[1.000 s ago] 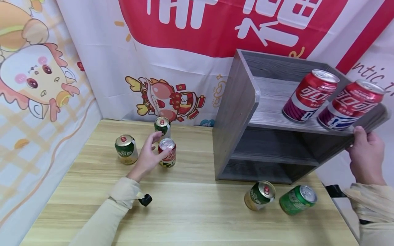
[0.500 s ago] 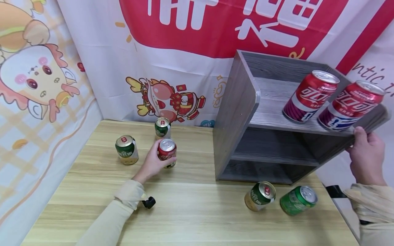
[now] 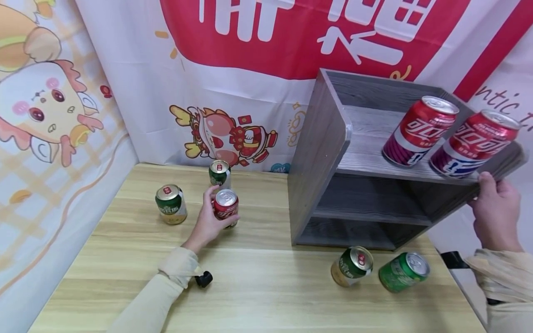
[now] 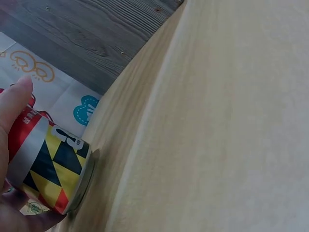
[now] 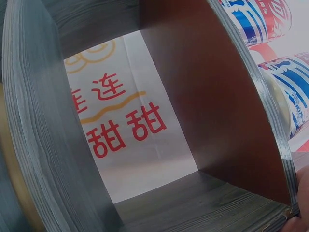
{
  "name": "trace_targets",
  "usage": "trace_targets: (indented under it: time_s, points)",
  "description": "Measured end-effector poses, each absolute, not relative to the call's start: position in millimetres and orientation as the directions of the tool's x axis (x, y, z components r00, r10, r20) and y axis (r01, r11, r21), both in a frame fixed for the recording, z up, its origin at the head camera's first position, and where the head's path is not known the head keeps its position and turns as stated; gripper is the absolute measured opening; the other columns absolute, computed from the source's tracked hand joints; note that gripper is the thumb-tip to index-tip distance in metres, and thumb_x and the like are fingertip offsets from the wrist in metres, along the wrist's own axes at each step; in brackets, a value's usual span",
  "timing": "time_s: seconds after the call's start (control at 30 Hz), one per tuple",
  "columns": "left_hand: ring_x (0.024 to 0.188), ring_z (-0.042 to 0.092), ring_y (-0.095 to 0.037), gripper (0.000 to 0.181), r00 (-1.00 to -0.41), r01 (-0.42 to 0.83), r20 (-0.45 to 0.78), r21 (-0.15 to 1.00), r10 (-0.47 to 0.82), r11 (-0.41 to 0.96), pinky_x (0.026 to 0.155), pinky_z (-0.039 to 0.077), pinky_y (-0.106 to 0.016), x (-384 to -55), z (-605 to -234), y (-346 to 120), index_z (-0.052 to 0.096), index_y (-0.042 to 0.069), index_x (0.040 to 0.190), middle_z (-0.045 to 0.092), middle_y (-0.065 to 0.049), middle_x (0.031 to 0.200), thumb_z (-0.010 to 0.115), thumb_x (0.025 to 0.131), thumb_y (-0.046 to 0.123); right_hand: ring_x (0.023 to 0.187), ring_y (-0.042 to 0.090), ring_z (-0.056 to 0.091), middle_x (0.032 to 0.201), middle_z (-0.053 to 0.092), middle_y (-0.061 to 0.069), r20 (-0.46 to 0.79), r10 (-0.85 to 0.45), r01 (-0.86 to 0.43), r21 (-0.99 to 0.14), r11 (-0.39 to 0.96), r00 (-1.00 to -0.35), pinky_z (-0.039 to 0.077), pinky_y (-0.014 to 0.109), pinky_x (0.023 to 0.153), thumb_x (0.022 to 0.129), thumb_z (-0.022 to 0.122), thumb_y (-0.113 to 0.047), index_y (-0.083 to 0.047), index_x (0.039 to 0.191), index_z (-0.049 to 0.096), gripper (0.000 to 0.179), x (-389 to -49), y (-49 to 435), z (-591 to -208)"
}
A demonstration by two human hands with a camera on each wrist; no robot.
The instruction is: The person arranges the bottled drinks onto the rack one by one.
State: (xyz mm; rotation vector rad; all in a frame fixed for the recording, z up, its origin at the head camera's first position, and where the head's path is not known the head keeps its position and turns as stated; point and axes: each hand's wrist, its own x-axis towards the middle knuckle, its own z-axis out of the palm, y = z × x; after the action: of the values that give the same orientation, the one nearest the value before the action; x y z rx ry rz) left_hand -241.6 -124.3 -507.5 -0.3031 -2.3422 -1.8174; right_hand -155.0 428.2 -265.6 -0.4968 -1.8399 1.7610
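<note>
Your left hand [image 3: 207, 222] has its fingers curled round a red aluminium can with a silver lid [image 3: 226, 206], thumb along the near side; the left wrist view shows the can's lower part patterned in yellow and black. That can is at the left part of the pale wood-grain counter [image 3: 266, 286], its base close to the surface, though you cannot tell whether the two touch. Just behind it is an upright dark green and gold can [image 3: 219, 172], and to the left, near your wrist, a second green-and-gold can [image 3: 171, 206] stands upright. Your right hand [image 3: 497, 210] grips the right side of a grey wood-grain shelf unit [image 3: 316, 162], thumb at the front edge; how far its other fingers wrap round is hidden. On the unit's upper board, two red-and-white cola cans [image 3: 420, 132] stand side by side above that hand. In front of the unit, a third green-and-gold can [image 3: 351, 267] and a bright green can with a silver lid [image 3: 404, 273] stand near each other on the counter. A white cloth with red print [image 3: 250, 83] hangs behind everything.
</note>
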Motion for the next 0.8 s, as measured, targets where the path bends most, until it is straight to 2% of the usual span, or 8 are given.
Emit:
trace_targets:
  time_s: [0.2,0.47,0.8]
  points:
    - [0.134,0.045,-0.041,0.100,-0.951,0.308,0.299,0.914,0.071,0.265,0.110,0.036,-0.061,-242.1,-510.4,-123.2,0.026,0.014,0.153,0.044,-0.022,0.145,0.091,0.077,0.012,0.101,0.003,0.056,0.118,0.060,-0.011,0.116,0.615,-0.064,-0.992,0.106,-0.780,0.052,0.009,0.072,0.107,0.050,-0.036,-0.020,0.139,0.056,0.037,-156.3,427.0,-263.7]
    - [0.132,0.047,-0.042,0.102,-0.943,0.329,0.327,0.883,0.065,0.336,0.110,0.038,-0.061,-242.2,-509.8,-120.2,0.027,0.018,0.152,0.047,-0.023,0.142,0.092,0.074,0.008,0.099,0.004,0.056,0.116,0.060,-0.011,0.116,0.624,-0.061,-0.992,0.110,-0.772,0.048,0.006,0.062,0.107,0.050,-0.035,-0.020,0.137,0.057,0.034,-157.0,427.0,-263.0]
    - [0.130,0.050,-0.044,0.101,-0.947,0.317,0.315,0.875,0.067,0.367,0.108,0.040,-0.061,-242.6,-508.9,-120.0,0.027,0.017,0.152,0.049,-0.025,0.140,0.091,0.074,0.007,0.098,0.004,0.057,0.116,0.061,-0.011,0.128,0.629,-0.070,-0.991,0.116,-0.767,0.049,0.006,0.063,0.107,0.050,-0.037,-0.020,0.139,0.057,0.037,-157.5,428.2,-264.6]
